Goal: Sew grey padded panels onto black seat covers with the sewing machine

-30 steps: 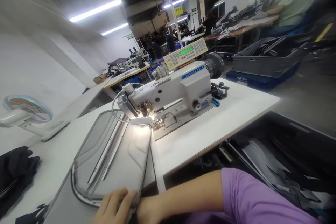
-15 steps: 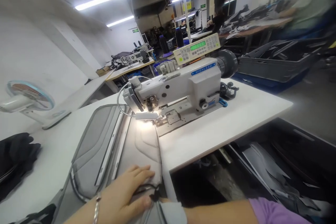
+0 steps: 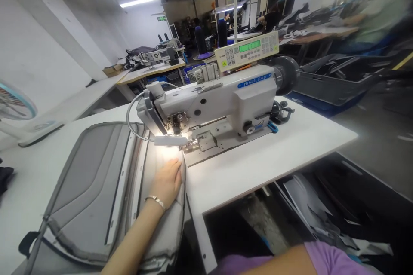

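My left hand (image 3: pixel 166 182), with a bracelet at the wrist, lies flat on a grey padded fabric piece (image 3: pixel 164 232), close in front of the needle area. Its fingers point toward the lit presser foot and appear to hold nothing. The fabric's right edge runs under the head of a white sewing machine (image 3: pixel 213 99). Left of my hand, a larger grey panel (image 3: pixel 87 176) with stitched lines and pale strips lies on the white table (image 3: pixel 258 154). Of my right arm only the forearm and purple sleeve show at the bottom; my right hand is out of view.
A control panel (image 3: pixel 248 49) and thread cones (image 3: pixel 200 43) stand above the machine. At left is a fan (image 3: pixel 16 101), cut by the frame. Dark and grey fabric pieces (image 3: pixel 309 202) lie below the table's right edge. A grey crate (image 3: pixel 335 81) and people are farther back.
My left hand has moved forward along the fabric toward the needle. My right hand, earlier by the fabric's near edge, has left the view. More of the grey panel shows at left.
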`<state>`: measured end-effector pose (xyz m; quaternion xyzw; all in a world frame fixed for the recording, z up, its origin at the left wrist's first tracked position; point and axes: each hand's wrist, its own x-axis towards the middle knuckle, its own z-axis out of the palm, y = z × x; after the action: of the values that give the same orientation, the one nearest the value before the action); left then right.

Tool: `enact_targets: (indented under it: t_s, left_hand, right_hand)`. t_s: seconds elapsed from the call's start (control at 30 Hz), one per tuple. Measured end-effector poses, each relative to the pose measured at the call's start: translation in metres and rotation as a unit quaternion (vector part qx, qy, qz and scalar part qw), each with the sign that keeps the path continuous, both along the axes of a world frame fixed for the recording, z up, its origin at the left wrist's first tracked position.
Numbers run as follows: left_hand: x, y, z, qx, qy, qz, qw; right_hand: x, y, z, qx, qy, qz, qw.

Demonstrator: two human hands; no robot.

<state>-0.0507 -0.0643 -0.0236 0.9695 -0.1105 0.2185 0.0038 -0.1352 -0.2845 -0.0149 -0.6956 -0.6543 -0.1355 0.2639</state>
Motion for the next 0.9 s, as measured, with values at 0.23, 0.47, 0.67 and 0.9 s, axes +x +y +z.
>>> enact_targets:
  t_s: [0.23, 0.47, 0.67, 0.9]
  left_hand:
    - [-0.002, 0.001, 0.003, -0.007, 0.018, 0.001, 1.000]
    - [-0.005, 0.009, 0.003, 0.017, 0.010, -0.035, 0.999]
    - [-0.004, 0.015, 0.001, 0.063, -0.006, -0.066, 0.996]
    - [0.007, 0.018, 0.000, 0.062, 0.000, -0.091, 0.994]
  right_hand:
    - [0.045, -0.028, 0.007, -0.037, -0.010, -0.028, 0.999]
    - [0.059, 0.004, -0.032, 0.061, -0.108, -0.010, 0.992]
    - [0.062, 0.021, -0.027, 0.097, -0.193, 0.035, 0.976]
    - [0.079, 0.030, -0.013, 0.033, -0.209, 0.089, 0.973]
